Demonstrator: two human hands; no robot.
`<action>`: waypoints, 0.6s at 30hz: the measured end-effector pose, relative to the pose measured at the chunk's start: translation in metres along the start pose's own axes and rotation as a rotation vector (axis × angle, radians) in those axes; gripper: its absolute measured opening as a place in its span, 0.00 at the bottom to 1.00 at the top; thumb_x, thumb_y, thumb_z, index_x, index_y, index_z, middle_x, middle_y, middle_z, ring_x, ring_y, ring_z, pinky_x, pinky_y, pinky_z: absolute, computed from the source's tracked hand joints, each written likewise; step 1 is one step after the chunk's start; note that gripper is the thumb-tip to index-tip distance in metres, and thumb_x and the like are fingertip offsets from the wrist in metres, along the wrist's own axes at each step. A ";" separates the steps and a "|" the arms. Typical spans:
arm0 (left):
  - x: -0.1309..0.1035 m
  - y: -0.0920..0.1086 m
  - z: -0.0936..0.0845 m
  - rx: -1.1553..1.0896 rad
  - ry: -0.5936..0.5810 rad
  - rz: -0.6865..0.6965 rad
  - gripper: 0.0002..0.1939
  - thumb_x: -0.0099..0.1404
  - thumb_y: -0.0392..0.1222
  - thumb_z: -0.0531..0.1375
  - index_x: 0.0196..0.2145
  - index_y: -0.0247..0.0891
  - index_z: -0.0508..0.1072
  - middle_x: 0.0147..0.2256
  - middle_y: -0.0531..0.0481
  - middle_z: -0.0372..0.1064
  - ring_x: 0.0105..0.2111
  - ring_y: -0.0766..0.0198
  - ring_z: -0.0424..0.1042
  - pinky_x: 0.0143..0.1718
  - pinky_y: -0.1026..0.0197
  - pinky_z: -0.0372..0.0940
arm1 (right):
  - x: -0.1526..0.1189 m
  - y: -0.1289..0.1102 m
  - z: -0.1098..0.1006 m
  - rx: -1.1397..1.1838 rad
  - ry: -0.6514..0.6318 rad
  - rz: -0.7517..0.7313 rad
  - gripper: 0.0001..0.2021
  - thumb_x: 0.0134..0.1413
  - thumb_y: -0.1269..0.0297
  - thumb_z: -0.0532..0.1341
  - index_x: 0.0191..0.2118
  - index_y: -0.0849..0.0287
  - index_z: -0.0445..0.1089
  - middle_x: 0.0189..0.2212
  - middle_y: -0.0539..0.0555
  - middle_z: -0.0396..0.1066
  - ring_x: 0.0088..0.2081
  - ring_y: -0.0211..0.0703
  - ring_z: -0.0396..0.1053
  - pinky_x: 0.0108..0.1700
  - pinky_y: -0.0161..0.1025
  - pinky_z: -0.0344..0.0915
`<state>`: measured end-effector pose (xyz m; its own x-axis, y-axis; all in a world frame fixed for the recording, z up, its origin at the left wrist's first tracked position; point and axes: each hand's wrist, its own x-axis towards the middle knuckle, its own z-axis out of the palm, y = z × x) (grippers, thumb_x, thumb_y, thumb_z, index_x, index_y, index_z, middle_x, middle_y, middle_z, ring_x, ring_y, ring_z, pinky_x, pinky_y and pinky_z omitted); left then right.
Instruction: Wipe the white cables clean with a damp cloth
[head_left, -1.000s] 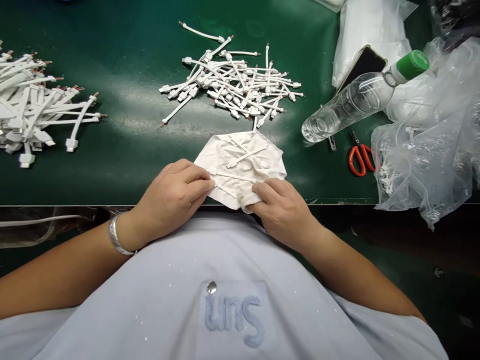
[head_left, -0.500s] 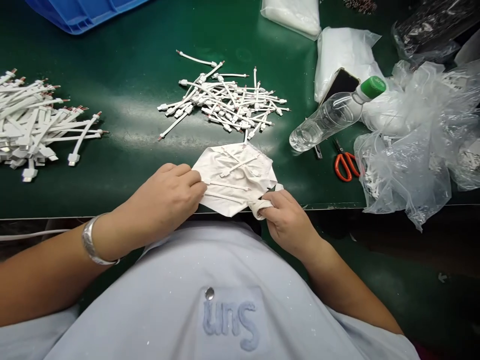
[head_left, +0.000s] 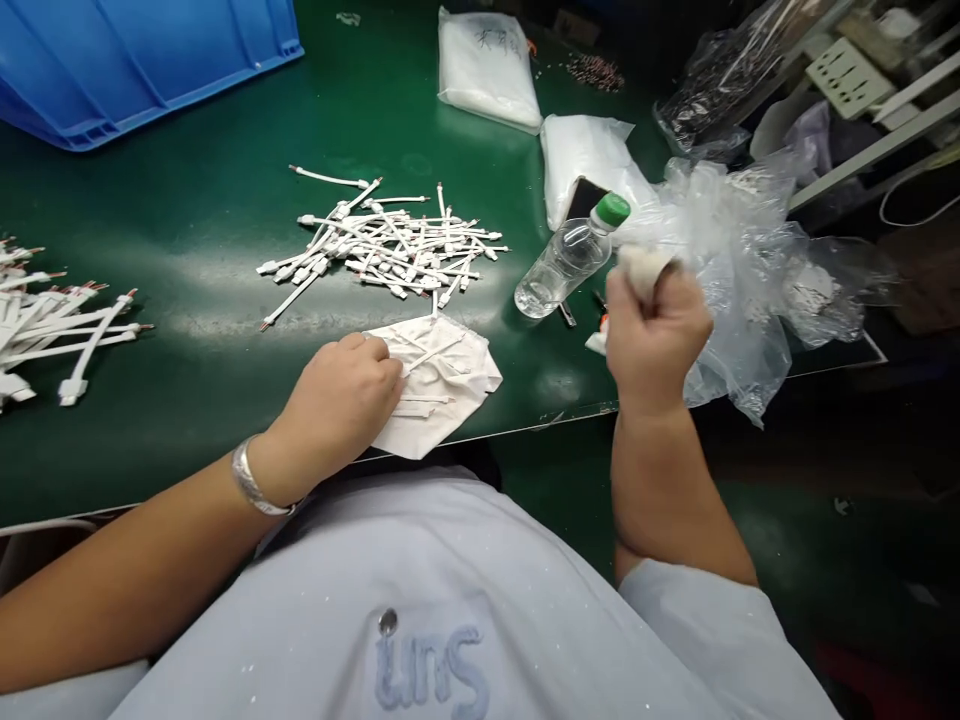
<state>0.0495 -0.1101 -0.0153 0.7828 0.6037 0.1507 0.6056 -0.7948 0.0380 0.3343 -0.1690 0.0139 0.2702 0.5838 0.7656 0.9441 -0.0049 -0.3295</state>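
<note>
My left hand [head_left: 341, 395] is closed at the left edge of a white cloth [head_left: 457, 385] lying at the table's front edge; what its fingers pinch is hidden. Several short white cables [head_left: 435, 352] lie on that cloth. Raised at the right, near the bottle, my right hand [head_left: 656, 320] is closed on a bunched white cloth [head_left: 643, 268]. Behind the flat cloth is a loose pile of white cables [head_left: 390, 240] with bare reddish ends. A second cable pile [head_left: 45, 325] sits at the far left.
A clear bottle [head_left: 562, 262] with a green cap leans over a dark phone [head_left: 585, 198]. White packs [head_left: 491, 75] and clear plastic bags [head_left: 742, 290] occupy the right side. A blue bin [head_left: 150, 65] is at the back left.
My right hand has moved from the flat cloth up and to the right with the bunched cloth. My left hand stays at the flat cloth's left edge. The view has shifted right.
</note>
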 end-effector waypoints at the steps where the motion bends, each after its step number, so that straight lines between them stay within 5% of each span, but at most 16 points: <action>1: 0.002 0.001 0.001 0.018 -0.001 0.007 0.16 0.67 0.39 0.51 0.24 0.36 0.72 0.28 0.44 0.68 0.30 0.56 0.66 0.31 0.55 0.58 | 0.015 0.010 0.004 -0.028 0.077 0.011 0.13 0.61 0.55 0.55 0.43 0.56 0.71 0.35 0.56 0.67 0.39 0.47 0.68 0.44 0.49 0.67; 5: 0.001 -0.001 0.001 0.071 0.013 0.039 0.17 0.67 0.38 0.50 0.23 0.36 0.70 0.26 0.44 0.67 0.28 0.57 0.66 0.29 0.56 0.57 | 0.058 0.035 0.025 -0.041 0.044 -0.031 0.16 0.54 0.55 0.62 0.45 0.60 0.70 0.40 0.58 0.67 0.44 0.47 0.66 0.49 0.51 0.65; 10: -0.001 -0.001 0.000 0.062 0.029 0.051 0.14 0.66 0.35 0.52 0.24 0.36 0.70 0.25 0.44 0.67 0.27 0.57 0.67 0.27 0.57 0.56 | 0.061 0.027 0.048 -0.015 -0.128 -0.042 0.15 0.55 0.54 0.61 0.44 0.58 0.69 0.37 0.57 0.68 0.46 0.51 0.67 0.51 0.54 0.64; 14: 0.002 -0.002 0.001 0.040 -0.009 0.042 0.13 0.66 0.34 0.52 0.26 0.35 0.72 0.27 0.43 0.68 0.30 0.55 0.69 0.29 0.57 0.57 | 0.050 0.035 0.054 0.117 0.004 0.035 0.15 0.56 0.52 0.60 0.44 0.56 0.68 0.37 0.55 0.69 0.44 0.49 0.70 0.52 0.55 0.65; 18: 0.003 -0.007 0.003 -0.011 -0.025 0.031 0.15 0.67 0.38 0.51 0.29 0.34 0.75 0.29 0.43 0.69 0.33 0.55 0.69 0.31 0.57 0.59 | 0.043 0.082 0.068 0.530 0.226 0.366 0.10 0.60 0.52 0.54 0.38 0.53 0.63 0.34 0.50 0.65 0.38 0.41 0.72 0.44 0.48 0.71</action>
<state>0.0483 -0.1028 -0.0178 0.8047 0.5799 0.1272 0.5794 -0.8138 0.0441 0.4109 -0.0897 -0.0178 0.6417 0.4361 0.6309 0.5800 0.2622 -0.7713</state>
